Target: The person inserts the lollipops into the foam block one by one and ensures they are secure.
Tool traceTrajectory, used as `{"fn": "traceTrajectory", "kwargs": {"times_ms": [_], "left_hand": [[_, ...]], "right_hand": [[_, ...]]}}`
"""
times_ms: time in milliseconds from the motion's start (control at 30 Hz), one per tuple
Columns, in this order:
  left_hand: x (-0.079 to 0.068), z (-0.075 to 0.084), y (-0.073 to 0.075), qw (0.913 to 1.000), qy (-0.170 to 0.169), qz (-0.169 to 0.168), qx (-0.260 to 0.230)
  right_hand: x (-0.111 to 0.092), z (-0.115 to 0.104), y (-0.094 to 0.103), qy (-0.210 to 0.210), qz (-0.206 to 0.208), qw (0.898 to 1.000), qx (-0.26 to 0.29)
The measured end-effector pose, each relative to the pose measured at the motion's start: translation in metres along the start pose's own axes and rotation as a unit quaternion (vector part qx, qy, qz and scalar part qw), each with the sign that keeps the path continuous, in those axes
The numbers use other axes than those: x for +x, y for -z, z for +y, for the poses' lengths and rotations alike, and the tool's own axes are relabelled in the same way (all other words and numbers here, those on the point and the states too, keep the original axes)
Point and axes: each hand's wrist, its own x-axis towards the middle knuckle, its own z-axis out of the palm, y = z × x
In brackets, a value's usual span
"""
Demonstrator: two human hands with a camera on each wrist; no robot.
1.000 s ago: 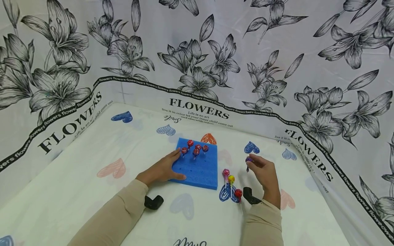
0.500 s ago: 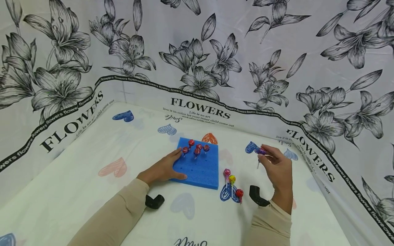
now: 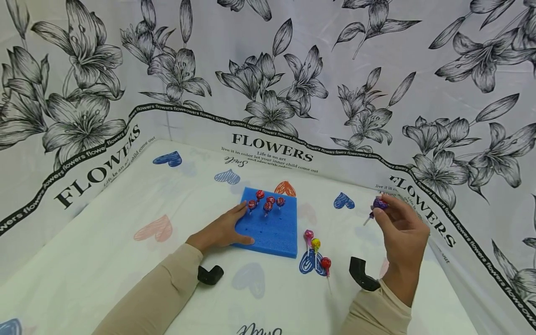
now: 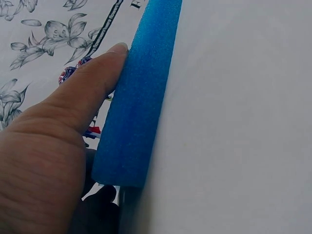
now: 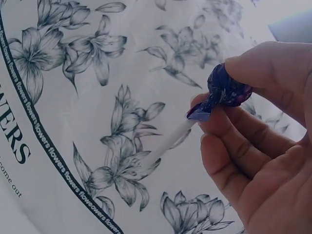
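Observation:
Between thumb and fingertips, my right hand (image 3: 403, 235) pinches a purple-wrapped lollipop (image 3: 379, 203) by its candy head, held up at the right side of the table. In the right wrist view the lollipop's white stick (image 5: 168, 141) points down and left. My left hand (image 3: 219, 229) rests against the left side of a blue foam block (image 3: 272, 235), its thumb along the front edge. Several red-wrapped lollipops (image 3: 268, 206) stand upright in the far part of the foam. Small holes dot the foam nearer the front.
Right of the foam lie a pink lollipop (image 3: 308, 234), a yellow lollipop (image 3: 316, 244) and a red lollipop (image 3: 325, 263) on the heart-printed tablecloth (image 3: 188, 186). A flower-printed curtain (image 3: 268, 60) hangs behind and beside the table.
My right hand has moved right and away from the foam, carrying the purple lollipop, whose stick now tilts down-left. The left hand and the foam have stayed in place.

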Motion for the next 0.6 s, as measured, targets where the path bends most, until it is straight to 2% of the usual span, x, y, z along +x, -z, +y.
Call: {"fn": "traceTrajectory", "kwargs": {"times_ms": [33,200,433,600], "left_hand": [[0.0,0.0,0.0,1.0,-0.001,0.0,0.0],[0.0,0.0,0.0,1.0,-0.003,-0.001,0.0],[0.0,0.0,0.001,1.0,-0.008,-0.001,-0.001],[0.0,-0.001,0.0,1.0,-0.006,-0.002,0.0]], "right_hand": [[0.001,-0.001,-0.001,0.006,0.002,1.0,0.015],[0.001,-0.01,-0.005,0.015,0.012,1.0,0.016],[0.005,-0.015,-0.022,0.053,-0.021,0.997,0.058],[0.006,-0.013,-0.034,0.056,-0.03,0.995,0.072]]}}
